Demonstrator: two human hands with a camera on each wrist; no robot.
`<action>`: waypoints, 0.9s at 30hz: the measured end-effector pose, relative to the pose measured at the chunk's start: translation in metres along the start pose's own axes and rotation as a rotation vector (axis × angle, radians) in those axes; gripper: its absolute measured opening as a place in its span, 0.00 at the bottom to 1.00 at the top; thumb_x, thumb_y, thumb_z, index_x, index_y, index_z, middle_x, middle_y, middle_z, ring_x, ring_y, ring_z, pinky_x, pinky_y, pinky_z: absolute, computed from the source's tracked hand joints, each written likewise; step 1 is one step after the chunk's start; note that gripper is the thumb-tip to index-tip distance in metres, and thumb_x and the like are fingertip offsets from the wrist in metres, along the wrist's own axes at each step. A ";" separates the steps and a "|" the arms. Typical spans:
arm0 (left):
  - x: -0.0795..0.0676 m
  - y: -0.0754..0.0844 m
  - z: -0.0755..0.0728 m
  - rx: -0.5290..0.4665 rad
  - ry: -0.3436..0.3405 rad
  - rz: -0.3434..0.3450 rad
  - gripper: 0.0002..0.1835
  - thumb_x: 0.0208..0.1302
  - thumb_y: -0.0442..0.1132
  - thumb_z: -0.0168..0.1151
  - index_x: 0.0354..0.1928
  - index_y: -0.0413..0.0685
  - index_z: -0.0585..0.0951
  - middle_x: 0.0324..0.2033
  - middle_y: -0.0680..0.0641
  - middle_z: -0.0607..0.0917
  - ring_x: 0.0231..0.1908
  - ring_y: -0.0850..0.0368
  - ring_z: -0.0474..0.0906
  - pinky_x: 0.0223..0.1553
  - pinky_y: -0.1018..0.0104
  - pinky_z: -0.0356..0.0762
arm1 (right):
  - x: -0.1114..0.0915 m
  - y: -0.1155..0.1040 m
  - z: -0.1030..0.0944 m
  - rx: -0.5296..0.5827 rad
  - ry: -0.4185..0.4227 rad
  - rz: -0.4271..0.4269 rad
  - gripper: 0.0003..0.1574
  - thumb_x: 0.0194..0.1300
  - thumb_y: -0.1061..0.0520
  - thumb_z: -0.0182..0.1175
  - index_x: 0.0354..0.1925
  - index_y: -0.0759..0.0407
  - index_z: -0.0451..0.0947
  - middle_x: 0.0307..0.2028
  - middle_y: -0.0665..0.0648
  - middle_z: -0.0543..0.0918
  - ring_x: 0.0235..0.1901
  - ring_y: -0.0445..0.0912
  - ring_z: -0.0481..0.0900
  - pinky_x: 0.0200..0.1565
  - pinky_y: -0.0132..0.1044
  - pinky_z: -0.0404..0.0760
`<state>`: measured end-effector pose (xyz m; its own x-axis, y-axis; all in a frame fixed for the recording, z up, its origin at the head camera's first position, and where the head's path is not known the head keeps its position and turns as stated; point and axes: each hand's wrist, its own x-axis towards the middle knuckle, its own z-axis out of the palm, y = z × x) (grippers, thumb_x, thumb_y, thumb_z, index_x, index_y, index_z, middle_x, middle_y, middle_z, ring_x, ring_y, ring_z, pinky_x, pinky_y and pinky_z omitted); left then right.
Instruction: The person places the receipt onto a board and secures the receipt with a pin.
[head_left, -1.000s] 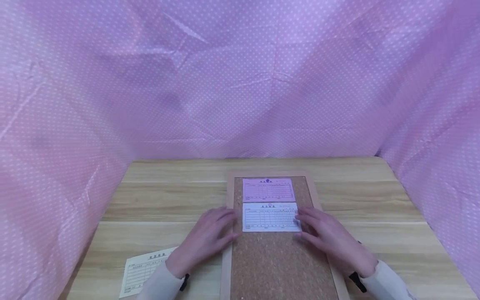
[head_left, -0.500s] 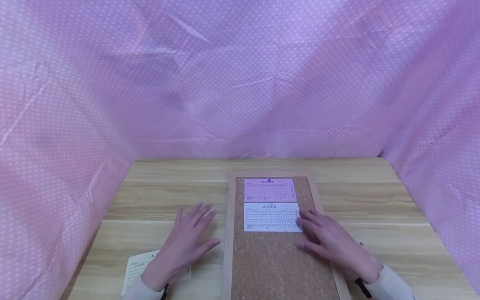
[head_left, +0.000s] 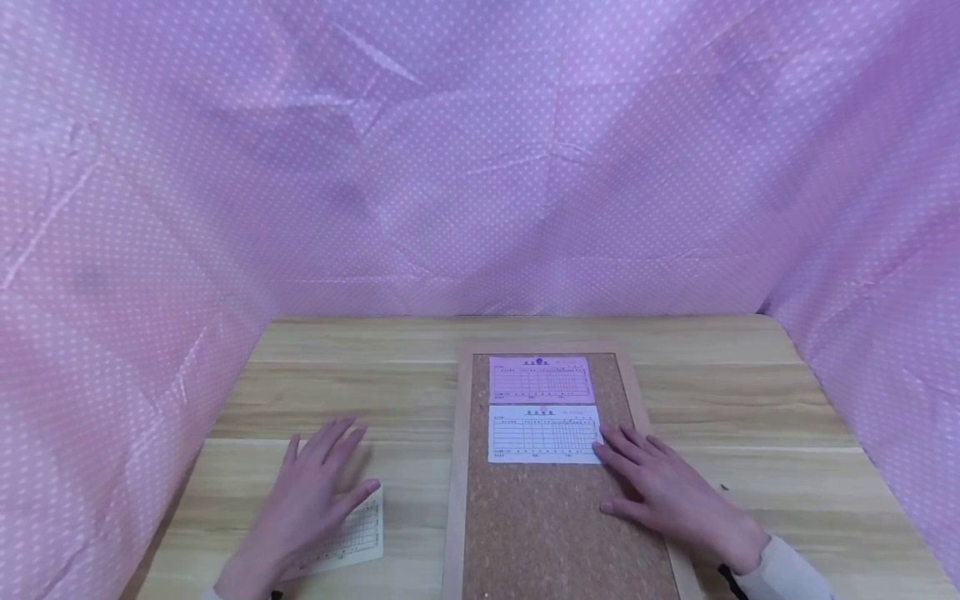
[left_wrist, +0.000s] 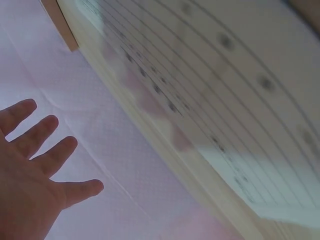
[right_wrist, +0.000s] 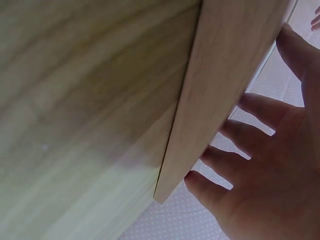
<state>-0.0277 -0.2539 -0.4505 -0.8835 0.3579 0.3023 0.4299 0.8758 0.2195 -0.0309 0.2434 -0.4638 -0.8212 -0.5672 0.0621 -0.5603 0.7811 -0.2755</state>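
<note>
Over a cream printed form [head_left: 362, 533] that lies loose on the table, my left hand [head_left: 303, 500] hovers with fingers spread and holds nothing. The left wrist view shows the same form [left_wrist: 235, 100] close up, the hand [left_wrist: 35, 170] apart from it. My right hand [head_left: 667, 496] lies at the right side of a wood-framed cork board [head_left: 555, 533], fingers straight. Its fingertips are by the right edge of a white printed form [head_left: 543, 437]. Above that form is a pink form [head_left: 540, 381], with a dark round pin [head_left: 539, 362] at its top.
The board's wooden frame [head_left: 454, 500] runs along its left side on the wood-grain table [head_left: 360, 375]. Pink dotted cloth [head_left: 480, 167] hangs behind the table and at both sides. A small dark speck [head_left: 723, 487] lies right of the board.
My left hand has moved left, from the board's left edge to above the cream form, with its fingers spreading. The right hand has stayed by the white form, its fingers settling slightly.
</note>
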 end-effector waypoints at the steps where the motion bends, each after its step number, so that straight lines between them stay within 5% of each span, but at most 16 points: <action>1: -0.002 -0.002 -0.001 0.001 0.008 -0.001 0.42 0.58 0.55 0.74 0.69 0.41 0.74 0.70 0.37 0.72 0.68 0.34 0.67 0.63 0.21 0.56 | 0.000 0.000 0.000 0.000 0.000 -0.001 0.46 0.69 0.32 0.63 0.71 0.59 0.73 0.74 0.65 0.69 0.72 0.66 0.64 0.66 0.67 0.67; 15: -0.040 -0.039 -0.014 -0.021 0.053 -0.103 0.40 0.59 0.52 0.75 0.69 0.39 0.74 0.70 0.35 0.71 0.66 0.29 0.67 0.65 0.20 0.51 | -0.001 0.000 0.001 0.000 0.008 0.002 0.46 0.69 0.32 0.63 0.71 0.59 0.73 0.74 0.65 0.69 0.72 0.67 0.65 0.65 0.67 0.67; 27: -0.072 -0.066 -0.027 -0.150 -0.035 -0.241 0.39 0.65 0.47 0.72 0.73 0.39 0.69 0.72 0.30 0.65 0.64 0.21 0.65 0.66 0.18 0.42 | -0.003 0.001 0.003 0.006 -0.003 0.011 0.46 0.71 0.30 0.60 0.73 0.57 0.72 0.75 0.63 0.68 0.73 0.65 0.63 0.67 0.66 0.65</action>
<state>0.0127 -0.3459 -0.4621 -0.9684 0.1584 0.1929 0.2270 0.8802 0.4168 -0.0291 0.2452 -0.4667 -0.8272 -0.5591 0.0564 -0.5505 0.7859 -0.2816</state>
